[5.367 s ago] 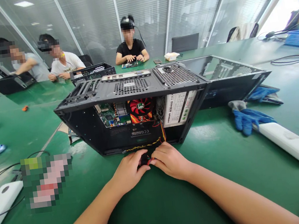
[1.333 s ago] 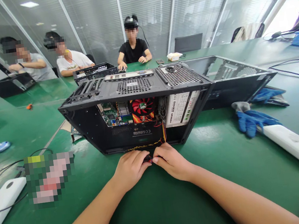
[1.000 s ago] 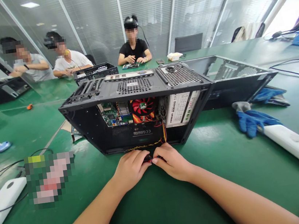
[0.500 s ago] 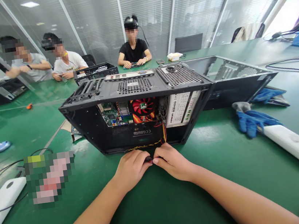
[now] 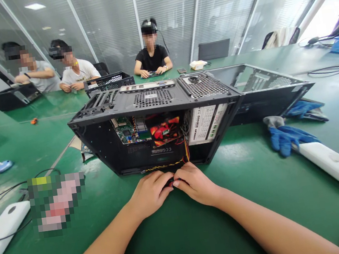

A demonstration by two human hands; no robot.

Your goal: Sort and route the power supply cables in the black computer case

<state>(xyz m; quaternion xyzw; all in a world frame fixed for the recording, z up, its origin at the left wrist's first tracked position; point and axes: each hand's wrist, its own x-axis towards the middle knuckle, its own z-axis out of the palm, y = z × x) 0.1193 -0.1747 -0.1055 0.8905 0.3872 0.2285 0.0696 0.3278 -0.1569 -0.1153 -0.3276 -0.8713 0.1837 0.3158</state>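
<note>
Left hand point(image 5: 149, 192) and right hand point(image 5: 197, 185) meet over a black-and-red cable piece point(image 5: 169, 182).
Well left of the fingers lies a white oblong device point(image 5: 7, 233); the left fingers pinch the piece, mostly hiding it; just beyond the fingertips stands an open computer case point(image 5: 154, 109), yellow wires point(image 5: 162, 167) near them; the right thumb and fingers grip the piece from the right; well right of them lies a blue glove point(image 5: 288, 137).

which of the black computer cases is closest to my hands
The case whose open side shows a white-labelled power supply: it stands just beyond your left hand and right hand, while the others sit farther off.
</note>
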